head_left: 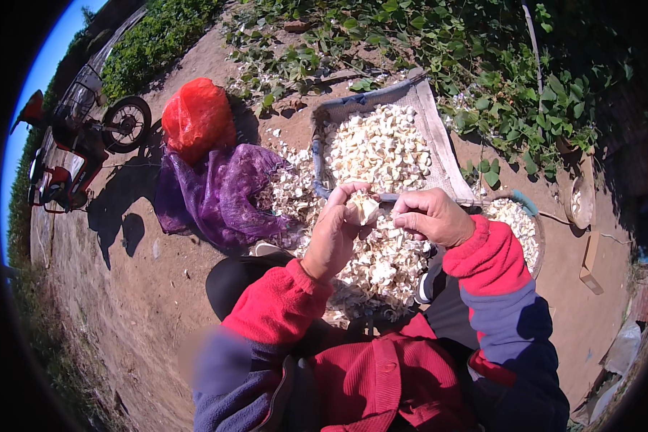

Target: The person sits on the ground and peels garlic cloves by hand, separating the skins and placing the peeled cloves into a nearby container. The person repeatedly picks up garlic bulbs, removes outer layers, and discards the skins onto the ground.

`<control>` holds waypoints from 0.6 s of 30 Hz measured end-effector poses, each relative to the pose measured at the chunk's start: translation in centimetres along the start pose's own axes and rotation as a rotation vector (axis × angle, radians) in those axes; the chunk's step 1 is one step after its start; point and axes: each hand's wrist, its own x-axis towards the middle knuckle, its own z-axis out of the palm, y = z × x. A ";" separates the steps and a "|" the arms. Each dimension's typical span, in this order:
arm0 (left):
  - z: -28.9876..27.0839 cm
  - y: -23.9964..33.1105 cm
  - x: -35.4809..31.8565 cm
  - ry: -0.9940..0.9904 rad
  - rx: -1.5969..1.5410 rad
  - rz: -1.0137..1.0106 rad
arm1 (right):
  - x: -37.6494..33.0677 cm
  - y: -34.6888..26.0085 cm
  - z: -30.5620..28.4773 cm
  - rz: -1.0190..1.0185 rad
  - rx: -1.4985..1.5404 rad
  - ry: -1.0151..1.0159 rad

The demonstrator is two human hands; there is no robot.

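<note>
Careful now: the pale bulb [364,209] sits high in the fingertips of the left hand [333,234], over the papery scraps [381,270] on this side of the cloth-lined tray [445,155]. A slack pinch could drop it there, pale on pale, hard to spot. Look at the fingers: left thumb and fingers closed around the bulb; right hand [439,219] curled in close beside it, thumb drawn to forefinger, though whether they pinch a shred, I can't tell.
</note>
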 end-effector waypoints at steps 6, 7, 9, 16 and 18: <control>-0.3 -0.8 0.3 0.005 0.024 -0.014 | 0.5 1.4 1.9 -0.261 -0.145 0.228; -0.2 -0.7 0.4 0.014 0.025 -0.037 | 0.7 1.6 2.2 -0.463 -0.358 0.239; 0.1 -0.8 0.3 0.072 0.100 -0.075 | 1.0 1.9 2.8 -0.648 -0.652 0.216; 0.5 -1.4 0.1 0.092 0.416 0.015 | 0.8 2.8 4.0 -0.702 -0.771 0.186; 0.4 -1.8 0.3 0.099 0.516 0.094 | 0.7 3.0 4.3 -0.754 -0.949 0.204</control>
